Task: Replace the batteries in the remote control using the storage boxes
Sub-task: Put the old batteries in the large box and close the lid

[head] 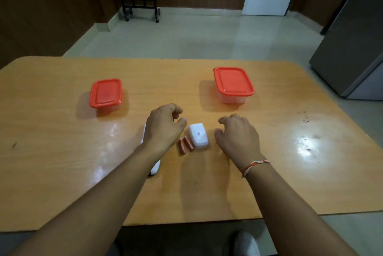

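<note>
Two small red batteries (pixel 185 145) lie side by side on the wooden table (pixel 62 152). Just right of them rests the white battery cover (pixel 198 136). The white remote control (pixel 155 169) lies mostly hidden under my left forearm. My left hand (pixel 163 127) hovers above the remote's far end with loosely curled fingers, holding nothing. To the right of the cover, my right hand (pixel 238 135) also hovers with relaxed curled fingers and holds nothing. Two storage boxes with red lids stand closed: a smaller box (pixel 106 94) at far left and a larger box (pixel 233 84) at far right.
The table's near edge runs just below my forearms. A grey refrigerator (pixel 352 38) stands at the right beyond the table. A black wheeled stand (pixel 141 4) is on the tiled floor behind. A white shoe (pixel 247 243) shows under the table edge.
</note>
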